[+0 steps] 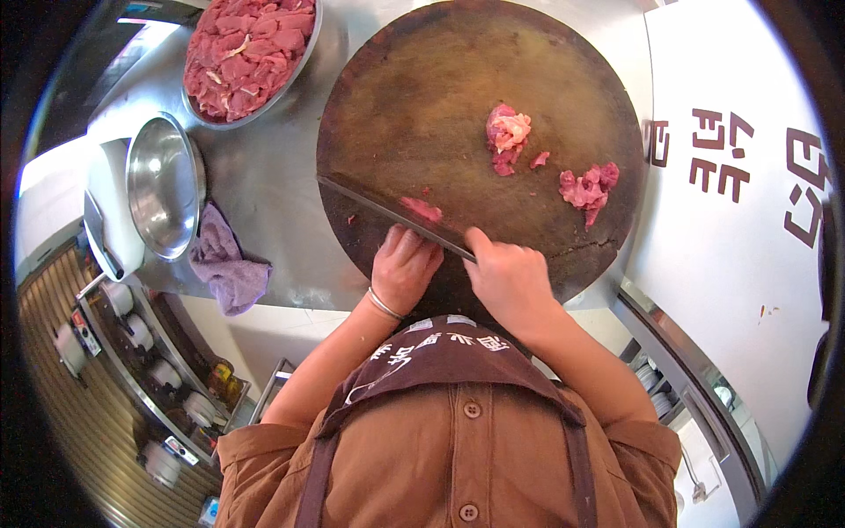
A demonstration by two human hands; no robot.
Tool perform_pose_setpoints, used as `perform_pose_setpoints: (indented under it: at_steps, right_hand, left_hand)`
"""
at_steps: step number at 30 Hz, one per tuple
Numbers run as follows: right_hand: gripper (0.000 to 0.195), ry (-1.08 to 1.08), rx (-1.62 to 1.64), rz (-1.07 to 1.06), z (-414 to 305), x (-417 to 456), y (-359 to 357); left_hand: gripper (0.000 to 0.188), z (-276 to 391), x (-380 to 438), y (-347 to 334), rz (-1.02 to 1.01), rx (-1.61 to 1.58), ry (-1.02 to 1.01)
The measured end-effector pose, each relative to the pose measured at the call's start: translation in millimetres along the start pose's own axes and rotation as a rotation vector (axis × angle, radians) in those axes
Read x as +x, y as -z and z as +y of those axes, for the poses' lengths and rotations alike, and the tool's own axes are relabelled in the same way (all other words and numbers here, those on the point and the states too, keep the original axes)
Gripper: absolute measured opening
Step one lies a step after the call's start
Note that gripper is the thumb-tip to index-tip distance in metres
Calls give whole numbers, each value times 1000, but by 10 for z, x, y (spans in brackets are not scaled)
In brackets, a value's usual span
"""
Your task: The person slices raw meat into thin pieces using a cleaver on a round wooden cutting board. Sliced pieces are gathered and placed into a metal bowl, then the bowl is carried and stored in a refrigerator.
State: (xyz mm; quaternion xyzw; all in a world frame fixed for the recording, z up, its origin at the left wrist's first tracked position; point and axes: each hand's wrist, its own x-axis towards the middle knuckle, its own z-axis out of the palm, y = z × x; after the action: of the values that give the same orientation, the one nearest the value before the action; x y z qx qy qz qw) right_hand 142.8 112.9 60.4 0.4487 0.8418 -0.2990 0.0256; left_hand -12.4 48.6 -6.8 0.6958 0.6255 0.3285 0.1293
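Observation:
My right hand [511, 280] grips the handle end of a large kitchen knife [389, 210]. Its blade slants across the lower left of a round wooden chopping block [422, 86]. Close behind the blade rests my left hand [404, 267], fingers bent and a silver bangle at the wrist; whether meat lies under these fingers is hidden. A thin slice of red meat [421, 209] lies on the far side of the blade. Farther right on the block are a lump of raw meat with pale fat [508, 135], a small scrap [539, 160] and a second trimmed heap [589, 187].
A metal bowl [251, 56] heaped with sliced raw meat stands at upper left. Below it are a shiny metal basin [162, 188], a purple cloth [228, 264] and a dark-handled knife [100, 231] on a white board, all on the steel counter [284, 198]. A white lettered panel borders the right.

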Motion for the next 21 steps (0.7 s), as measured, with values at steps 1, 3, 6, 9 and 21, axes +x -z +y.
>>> perform_pose_setpoints:
  at_steps: [1,3,6,9,21]
  right_hand:
    - [4,13,16,16,-52,64,-3]
    - [5,-2,15,7,-50,51,-15]
    - [6,-12,19,5,139,-223,41]
    - [16,-93,0,-3,474,-609,309]
    - [10,-69,-79,-54,132,-626,456]
  left_hand:
    - [26,2,-9,-14,0,8,0]
    - [25,7,-24,-3,-4,15,-1]
    - [25,8,-20,24,8,23,-10]
    - [24,28,-9,7,47,30,-7]
    - [24,23,-85,-6,29,12,-1]
